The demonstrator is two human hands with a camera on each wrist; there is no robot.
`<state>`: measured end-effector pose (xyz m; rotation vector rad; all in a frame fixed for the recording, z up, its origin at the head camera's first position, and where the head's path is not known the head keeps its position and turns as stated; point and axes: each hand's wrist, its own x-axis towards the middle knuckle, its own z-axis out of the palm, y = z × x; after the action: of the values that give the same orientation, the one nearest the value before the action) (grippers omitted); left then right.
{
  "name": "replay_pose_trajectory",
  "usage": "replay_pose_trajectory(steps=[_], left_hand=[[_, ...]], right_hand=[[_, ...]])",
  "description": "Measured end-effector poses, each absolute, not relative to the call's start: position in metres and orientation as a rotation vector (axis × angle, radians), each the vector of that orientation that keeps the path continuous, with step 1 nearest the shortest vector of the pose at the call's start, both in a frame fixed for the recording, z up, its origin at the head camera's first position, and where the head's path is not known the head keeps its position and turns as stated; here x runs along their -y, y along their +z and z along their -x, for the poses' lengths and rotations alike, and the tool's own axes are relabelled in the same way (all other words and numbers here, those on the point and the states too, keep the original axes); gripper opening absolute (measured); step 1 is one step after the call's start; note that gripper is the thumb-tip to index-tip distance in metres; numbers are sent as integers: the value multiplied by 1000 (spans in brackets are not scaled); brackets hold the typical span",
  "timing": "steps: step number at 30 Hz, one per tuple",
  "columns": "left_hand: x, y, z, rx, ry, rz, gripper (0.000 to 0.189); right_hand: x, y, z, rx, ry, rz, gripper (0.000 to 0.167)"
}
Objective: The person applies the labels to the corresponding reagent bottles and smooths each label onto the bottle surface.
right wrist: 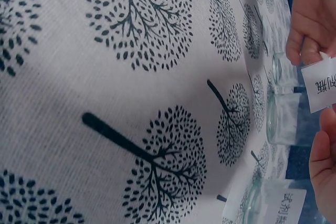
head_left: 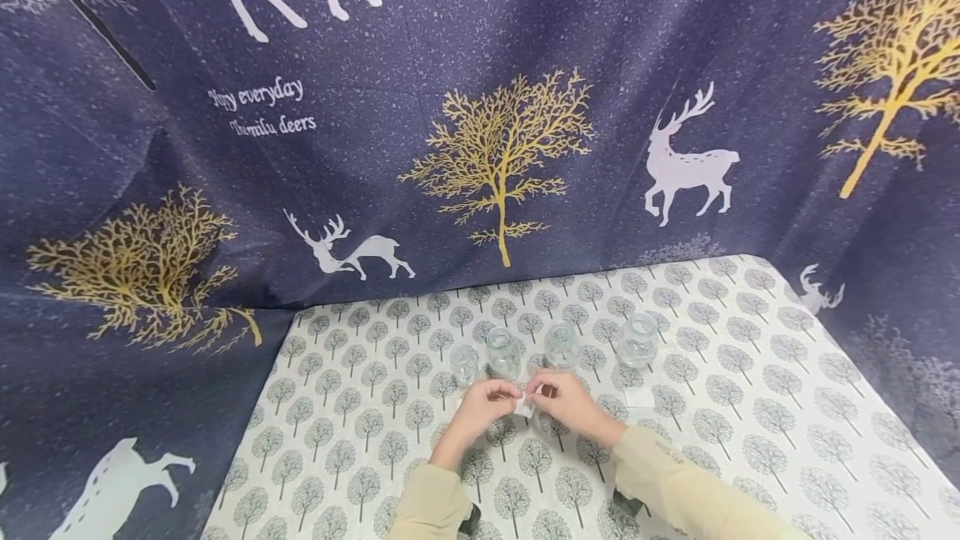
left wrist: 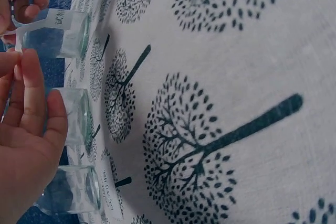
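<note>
Above the tabletop, both hands come together at a small white label [right wrist: 319, 86] printed with dark characters. My left hand [head_left: 482, 405] pinches one side of it between thumb and fingertips. From the opposite side my right hand [head_left: 566, 398] pinches it too, fingertips close to the left ones. Seen from the left wrist, the left hand [left wrist: 31, 129] has its other fingers spread loosely, and a thin white strip [left wrist: 21, 38] shows at the fingertips. Just behind the hands stands a clear glass jar [head_left: 503, 352], its lower part overlapped by them.
Beside that jar, in a row, stand a smaller glass jar [head_left: 464, 365] on the left and two more, a jar [head_left: 562, 346] bearing a white label [right wrist: 286, 208] and a jar [head_left: 638, 340]. Paper slips lie on the tree-patterned cloth, one slip [head_left: 640, 397] at right, another slip [left wrist: 109, 182] at left.
</note>
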<state>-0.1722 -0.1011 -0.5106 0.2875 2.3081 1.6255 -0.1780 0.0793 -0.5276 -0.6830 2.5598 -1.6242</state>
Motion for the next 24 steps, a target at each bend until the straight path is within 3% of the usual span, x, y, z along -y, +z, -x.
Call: replay_pose_trajectory(steps=[9,16,24], left_hand=[[98,-520,174,-2320,1671,-211,18],[101,-560,185,-2322,1708,-134,18],[104,-574,188,-2552,1502,-192,18]], right_hand=[[-88,-523,180,-2547,-1670,517,4],[-93,-527,183,-2531,-1720,409,6],[-94,-524,183,-2541,-1717,438,7]])
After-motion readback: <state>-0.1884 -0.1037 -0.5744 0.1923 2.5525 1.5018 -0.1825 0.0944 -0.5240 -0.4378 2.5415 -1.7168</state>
